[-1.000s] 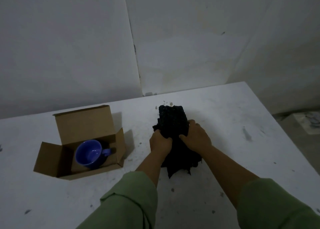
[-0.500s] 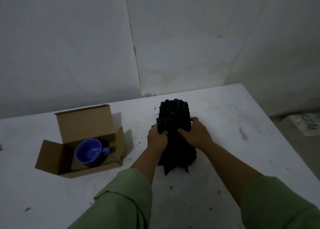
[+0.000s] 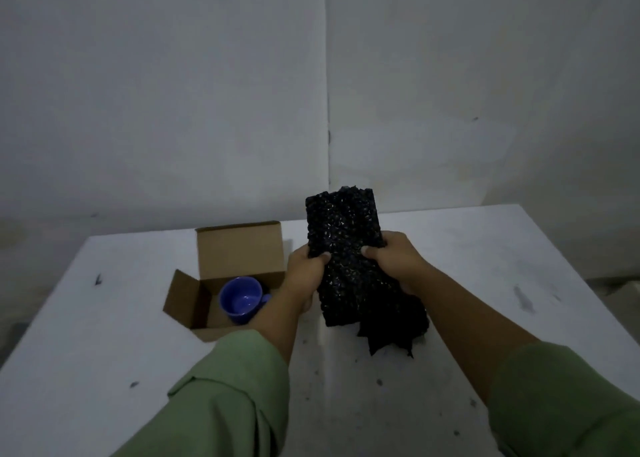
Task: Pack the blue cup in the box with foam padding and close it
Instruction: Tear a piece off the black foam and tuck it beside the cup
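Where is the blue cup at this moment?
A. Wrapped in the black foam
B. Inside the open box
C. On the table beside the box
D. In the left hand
B: the cup sits inside the open box, while both hands, left and right, hold the foam.

The person is wearing a light green long-sleeved top. The left sleeve (image 3: pixel 221 394) is sitting pushed up the forearm, showing a folded cuff edge with a seam along it and soft creases in the cloth. The right sleeve (image 3: pixel 561 401) is likewise ending partway up the forearm, looking loose and smooth. Both forearms and the left hand (image 3: pixel 304 269) and right hand (image 3: pixel 398 259) are showing bare, wearing no gloves.
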